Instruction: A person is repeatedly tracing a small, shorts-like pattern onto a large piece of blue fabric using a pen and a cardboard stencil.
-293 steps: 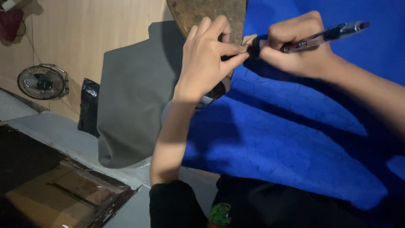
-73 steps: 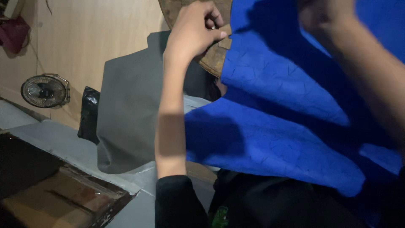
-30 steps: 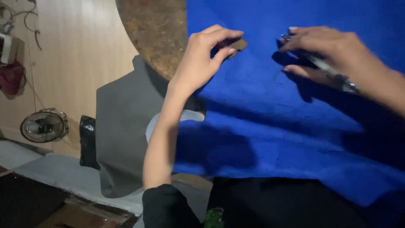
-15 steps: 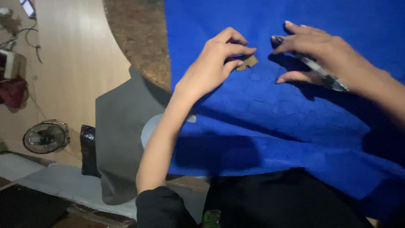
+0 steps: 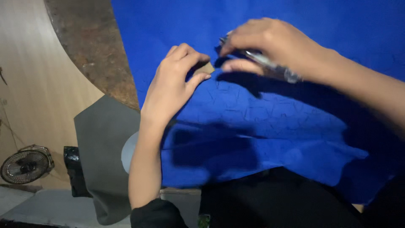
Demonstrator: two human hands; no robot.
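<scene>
Cloth: blue cloth point(image 5: 270, 122) is spread over the work surface and fills most of the view; thin dark lines are drawn on it, and its lower edge hangs toward the person.
Left hand: left hand point(image 5: 173, 84) lies on the cloth with fingers curled; thumb and index finger pinch a small brown piece.
Piece: piece point(image 5: 206, 68) looks like card, flat on the cloth, held at its left side and just beside the pen tip.
Right hand: right hand point(image 5: 270, 44) is closed around a pen, fingers bent in a writing grip, above the cloth to the right of the piece.
Pen: pen point(image 5: 270, 67) is clear with a dark end; it is tilted, its tip points left toward the piece. I cannot tell if the tip touches the cloth.
Table: brown round table point(image 5: 90, 46) shows at the left of the cloth, its curved edge bare.
Grey sheet: grey sheet point(image 5: 105, 152) hangs below the table edge, partly behind the left forearm.
Fan: fan point(image 5: 25, 165) stands on the floor at far left, well apart from the hands.
Bag: black bag point(image 5: 75, 171) stands between fan and grey sheet.
</scene>
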